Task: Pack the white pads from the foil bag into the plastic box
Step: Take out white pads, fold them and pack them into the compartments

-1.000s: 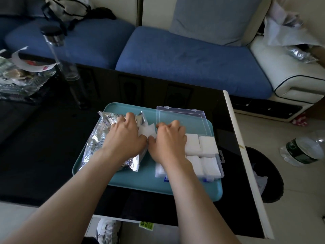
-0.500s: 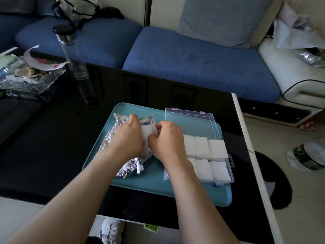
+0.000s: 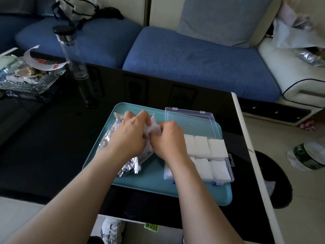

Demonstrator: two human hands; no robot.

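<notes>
a blue sofa (image 3: pixel 193 64) filled the upper part of the frame. below it the black tabletop (image 3: pixel 52 138) carried a teal tray (image 3: pixel 158 185) at centre. on the right half of the tray sat the plastic box (image 3: pixel 231 173), its clear lid (image 3: pixel 190 124) swung open toward the top of the frame. the crumpled foil bag (image 3: pixel 109 138) lay on the tray's left half, just beside the box. i saw both hands close together in the middle of the frame. the left hand (image 3: pixel 128 138) lay over the bag and the right hand (image 3: pixel 168 140) reached across the box's left end, each with fingers curled on one white pad (image 3: pixel 153 126) pinched between them. more white pads (image 3: pixel 217 147) filled the box in two rows. i couldn't tell how many lay under the right wrist.
</notes>
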